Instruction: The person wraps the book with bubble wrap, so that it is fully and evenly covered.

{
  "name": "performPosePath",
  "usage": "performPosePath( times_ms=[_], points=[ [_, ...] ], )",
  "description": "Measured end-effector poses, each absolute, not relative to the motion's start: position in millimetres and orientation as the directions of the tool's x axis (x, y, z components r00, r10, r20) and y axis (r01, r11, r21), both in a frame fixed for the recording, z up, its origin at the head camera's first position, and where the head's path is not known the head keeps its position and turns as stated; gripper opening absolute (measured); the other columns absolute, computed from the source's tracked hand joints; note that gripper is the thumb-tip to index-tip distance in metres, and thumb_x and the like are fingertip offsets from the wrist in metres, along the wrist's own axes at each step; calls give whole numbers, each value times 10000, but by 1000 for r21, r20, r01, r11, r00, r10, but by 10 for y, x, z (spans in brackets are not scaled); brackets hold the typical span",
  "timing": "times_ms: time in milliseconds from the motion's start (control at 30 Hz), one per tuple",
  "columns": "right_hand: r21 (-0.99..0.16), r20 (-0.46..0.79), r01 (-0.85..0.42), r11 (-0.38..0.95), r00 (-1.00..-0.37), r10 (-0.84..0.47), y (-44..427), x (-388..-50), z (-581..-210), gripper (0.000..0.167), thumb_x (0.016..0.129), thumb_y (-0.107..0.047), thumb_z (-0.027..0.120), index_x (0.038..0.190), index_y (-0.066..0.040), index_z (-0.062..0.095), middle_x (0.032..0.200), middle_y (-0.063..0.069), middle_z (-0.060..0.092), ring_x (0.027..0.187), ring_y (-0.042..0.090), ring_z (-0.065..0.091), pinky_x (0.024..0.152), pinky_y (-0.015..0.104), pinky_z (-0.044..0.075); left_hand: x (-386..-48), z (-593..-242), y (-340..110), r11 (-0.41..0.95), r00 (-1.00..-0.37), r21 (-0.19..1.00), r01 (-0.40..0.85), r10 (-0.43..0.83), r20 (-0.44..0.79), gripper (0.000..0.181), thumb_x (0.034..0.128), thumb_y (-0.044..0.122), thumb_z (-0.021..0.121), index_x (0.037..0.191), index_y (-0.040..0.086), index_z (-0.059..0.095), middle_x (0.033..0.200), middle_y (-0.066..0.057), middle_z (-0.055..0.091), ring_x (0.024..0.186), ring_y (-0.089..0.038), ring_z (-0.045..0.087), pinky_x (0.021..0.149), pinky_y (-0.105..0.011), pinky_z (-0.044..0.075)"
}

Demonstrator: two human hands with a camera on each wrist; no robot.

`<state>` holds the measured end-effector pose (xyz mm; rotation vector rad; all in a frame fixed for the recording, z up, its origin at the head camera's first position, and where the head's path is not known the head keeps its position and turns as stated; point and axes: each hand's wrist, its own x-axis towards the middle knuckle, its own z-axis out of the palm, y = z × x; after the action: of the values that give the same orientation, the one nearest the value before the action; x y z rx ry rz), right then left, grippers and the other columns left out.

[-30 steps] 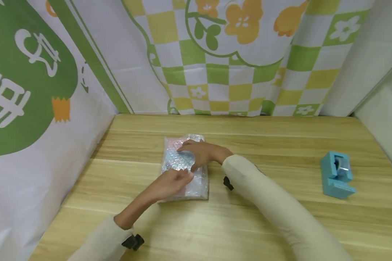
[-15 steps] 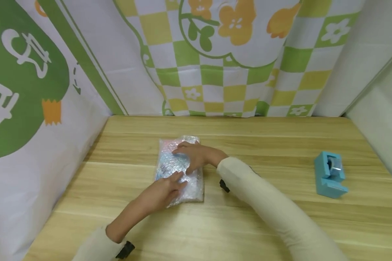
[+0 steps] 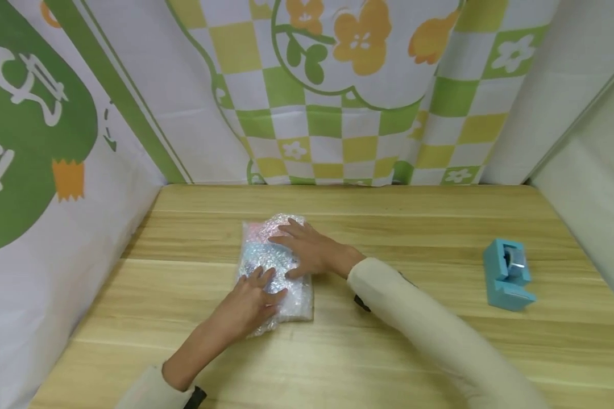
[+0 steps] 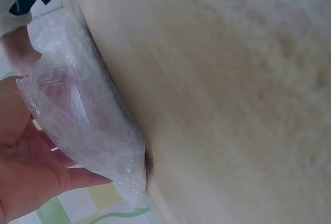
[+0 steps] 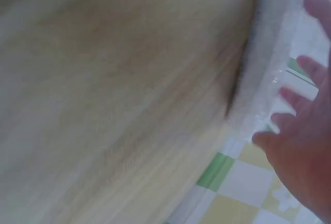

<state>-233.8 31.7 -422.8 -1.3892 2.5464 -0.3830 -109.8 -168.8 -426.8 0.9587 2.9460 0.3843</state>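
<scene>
A flat package in clear bubble wrap lies on the wooden table, with pink and blue showing through the plastic. My left hand rests on its near left part with the fingers spread. On the upper right part lies my right hand, its fingers also spread over the wrap. From the left wrist, loose bubble wrap bulges up at the near edge beside the left palm. In the right wrist view the package's wrapped side stands close to the fingertips. What is inside cannot be made out.
A blue tape dispenser with a roll of clear tape stands at the right of the wooden table. Behind the table hangs a checked, flowered cloth, and a white and green printed sheet borders the left side.
My left hand has shifted left and its fingers have spread over the wrap. The right hand's fingers have spread wider. Loose wrap now sticks out at the near left corner.
</scene>
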Motion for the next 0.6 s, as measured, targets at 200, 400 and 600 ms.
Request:
performPosePath(
  times_ms=[200,400,600],
  points=[
    [-315,92,-687,655,-709,-699,598,-2117,-4056,653,931,-296,727,1494,-102,459,1457,179,485,1313,359,483,1070,491,406,-1104,-4280,-1677,776,-816,289,560,576,35,397,862,126,785,1251,111,707,1423,-339,450,1302,-591,381,950,-721,368],
    [-519,80,-352,779,-928,-365,1196,-1848,-3805,512,984,-289,646,1434,-77,523,1347,183,595,1136,365,617,907,552,507,-1086,-4244,-1669,788,-832,323,524,555,-5,381,888,119,757,1261,81,694,1454,-335,416,1337,-583,335,992,-725,312],
    [-552,108,-156,819,-987,-115,1955,-1559,-3698,521,1011,-300,601,1421,4,496,1283,274,604,1042,468,608,842,611,480,-1108,-4228,-1669,787,-829,315,531,559,3,381,886,113,757,1260,73,693,1451,-334,421,1330,-586,343,985,-723,319]
  ],
)
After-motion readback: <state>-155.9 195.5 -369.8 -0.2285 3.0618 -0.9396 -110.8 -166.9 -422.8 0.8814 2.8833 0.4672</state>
